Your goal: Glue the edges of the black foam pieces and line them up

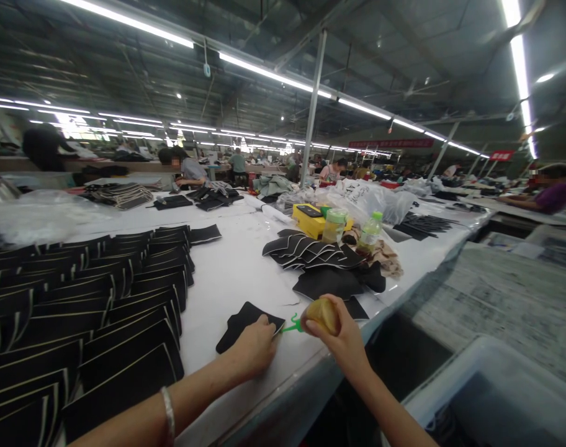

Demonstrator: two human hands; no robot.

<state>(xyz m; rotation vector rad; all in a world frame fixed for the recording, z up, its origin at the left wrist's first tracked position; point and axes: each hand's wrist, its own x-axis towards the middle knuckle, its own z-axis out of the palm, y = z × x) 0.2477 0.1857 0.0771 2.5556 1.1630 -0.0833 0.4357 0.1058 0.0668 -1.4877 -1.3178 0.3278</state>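
On the white tabletop my left hand [259, 343] is closed on the right side of a black fabric piece [241, 323], which lies flat. My right hand [339, 326] is wrapped round a yellowish squeeze bottle [324, 315], tilted on its side. Its green nozzle [293, 323] points left and meets the edge of the black piece beside my left fingers. Whether anything comes out of the tip is too small to tell. Just beyond my hands lies a pile of black cut pieces [311, 251] with pale edges.
Overlapping rows of black pieces [138, 310] cover the table's left. Behind the pile stand a yellow box [306, 222] with a phone on it, a jar [334, 226] and a green-capped bottle [371, 230]. A plastic bin [492, 385] sits at lower right. Other people work farther off.
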